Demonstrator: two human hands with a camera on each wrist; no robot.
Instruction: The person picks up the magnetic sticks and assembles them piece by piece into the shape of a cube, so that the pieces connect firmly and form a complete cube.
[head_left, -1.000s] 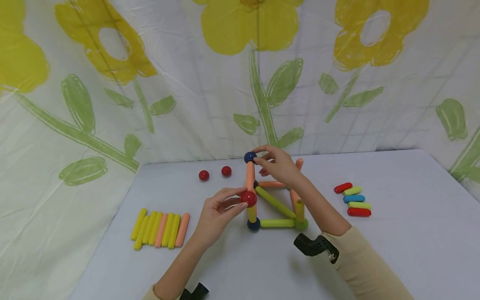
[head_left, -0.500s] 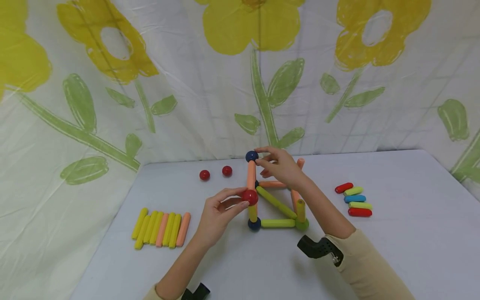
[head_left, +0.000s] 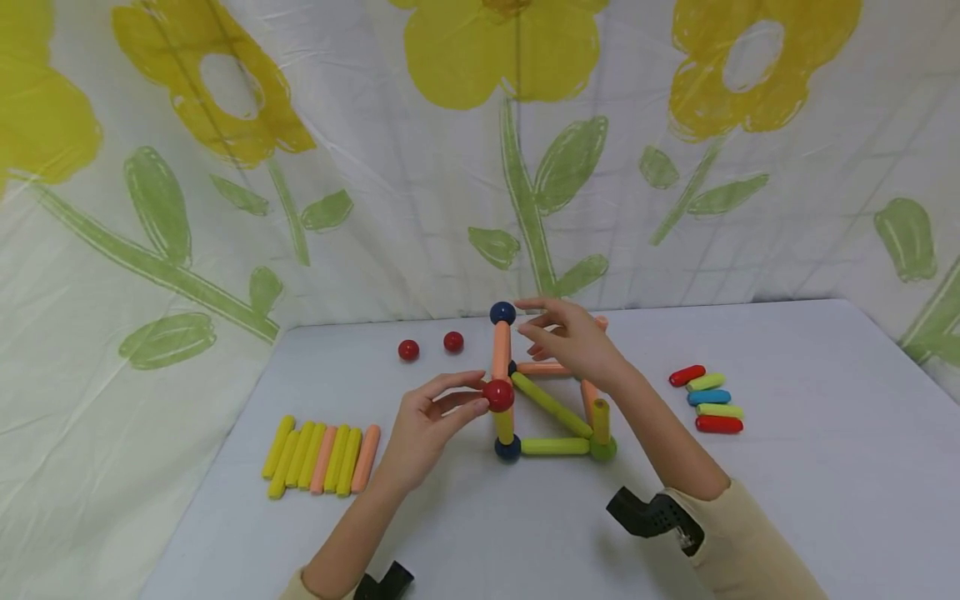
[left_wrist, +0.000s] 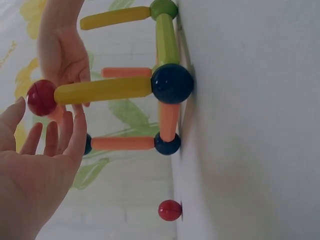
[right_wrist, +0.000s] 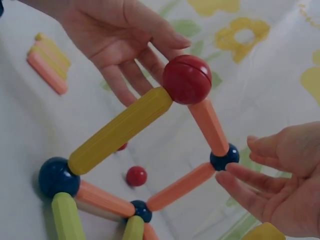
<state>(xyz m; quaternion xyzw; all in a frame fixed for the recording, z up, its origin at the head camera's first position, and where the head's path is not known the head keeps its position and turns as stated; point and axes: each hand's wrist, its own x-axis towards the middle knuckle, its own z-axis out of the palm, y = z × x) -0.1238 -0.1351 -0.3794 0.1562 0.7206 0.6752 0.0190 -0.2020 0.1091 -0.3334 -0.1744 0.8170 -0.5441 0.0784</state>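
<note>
A frame of toy sticks and balls stands on the table. At its near left corner, a red ball [head_left: 498, 395] tops an upright yellow stick [left_wrist: 107, 90] rising from a dark blue ball [left_wrist: 172, 84]. My left hand [head_left: 422, 429] is beside the red ball, fingers spread and slightly apart from it. An orange stick [right_wrist: 208, 127] runs from the red ball to another blue ball [head_left: 502, 313] at the far top corner. Just right of that blue ball hovers my right hand [head_left: 573, 342], fingers loosely bent and holding nothing. A green ball [head_left: 603, 448] forms the near right corner.
Yellow and orange sticks [head_left: 322, 458] lie in a row at the left. Two loose red balls, one of them nearer the frame [head_left: 453, 342], sit toward the back. Several short coloured sticks [head_left: 708, 398] lie at the right. A flowered cloth [head_left: 420, 208] hangs behind.
My right hand has let go of the far blue ball and drawn back right. My left fingers have come off the red ball, moving slightly left. The frame stays standing.
</note>
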